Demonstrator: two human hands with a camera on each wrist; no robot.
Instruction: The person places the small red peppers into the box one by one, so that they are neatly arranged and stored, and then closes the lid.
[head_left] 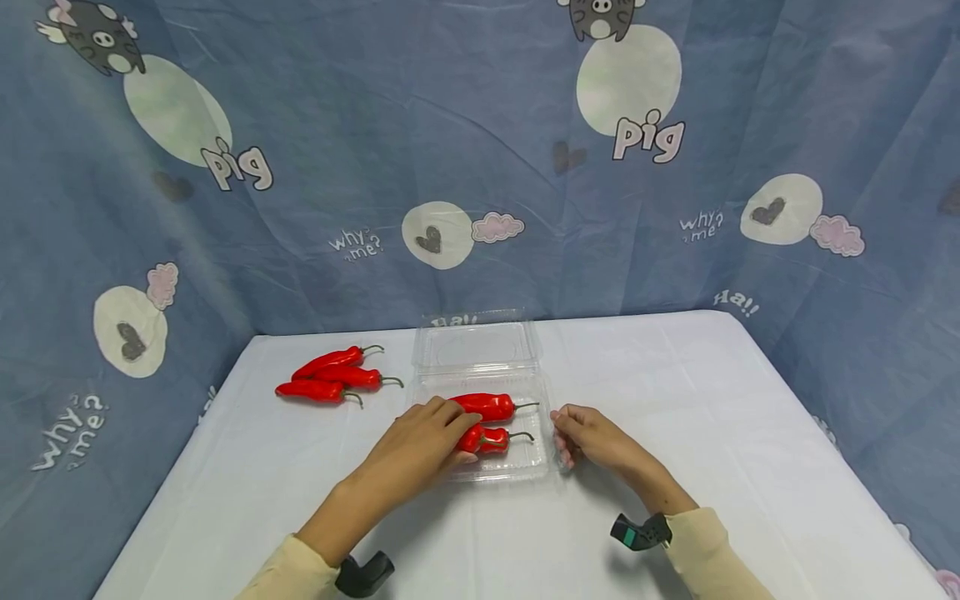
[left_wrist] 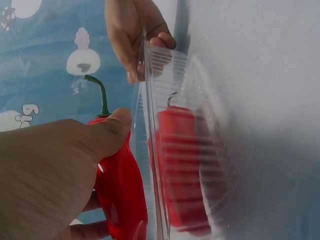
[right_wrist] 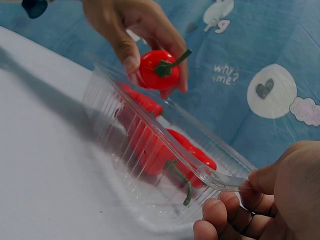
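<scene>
Holding a pepper (right_wrist: 152, 75) over the box (head_left: 498, 470), the left hand (head_left: 420, 442) has its grip clamped round it; the right hand (head_left: 596, 435) pinches the box's right side. Three peppers (head_left: 349, 377) lie far left on the tabletop (head_left: 675, 375).

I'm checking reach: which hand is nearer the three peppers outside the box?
Left. The left hand grips another pepper over the box, right of the three peppers; the right hand pinches the box's edge, farther right.

Head view: high, fwd-down. Wrist views: v. close, facing ea. other across shared clear box (head_left: 480, 381).
</scene>
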